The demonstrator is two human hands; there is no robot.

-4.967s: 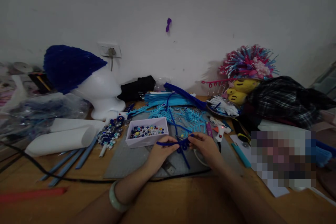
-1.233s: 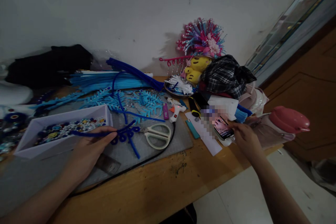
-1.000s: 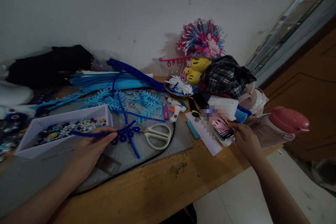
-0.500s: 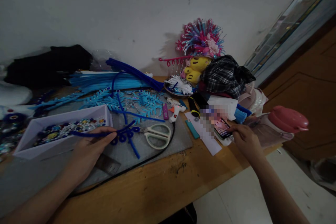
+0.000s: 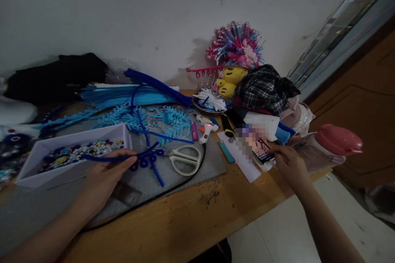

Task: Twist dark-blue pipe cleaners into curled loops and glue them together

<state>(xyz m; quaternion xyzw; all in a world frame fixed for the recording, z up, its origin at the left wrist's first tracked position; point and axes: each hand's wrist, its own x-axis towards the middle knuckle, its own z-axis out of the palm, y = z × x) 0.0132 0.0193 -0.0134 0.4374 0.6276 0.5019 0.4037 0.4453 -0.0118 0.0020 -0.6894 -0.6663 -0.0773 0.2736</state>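
Note:
My left hand (image 5: pixel 106 172) pinches a dark blue pipe cleaner (image 5: pixel 108 158) between thumb and fingers, left of centre. Joined to it is a cluster of dark blue loops (image 5: pixel 148 160) with a brighter blue tail hanging down. Just right of the loops lie scissors (image 5: pixel 185 160) with cream handles, their blades partly hidden. My right hand (image 5: pixel 290 166) is at the right edge of a lit phone (image 5: pixel 261 150), fingers curled and touching its side. Part of the phone's surroundings is blurred out.
Near my left hand stands a white box (image 5: pixel 128 137) of beads. Light blue pipe-cleaner branches (image 5: pixel 175 121) lie behind it. A glue gun (image 5: pixel 208 129) rests mid-table, its black cord running forward. A pink-lidded bottle (image 5: pixel 338 139) stands at the table's right edge.
The picture on the phone screen has changed, and my right fingers have shifted slightly towards the screen's edge. My left hand and the pipe cleaner are unchanged.

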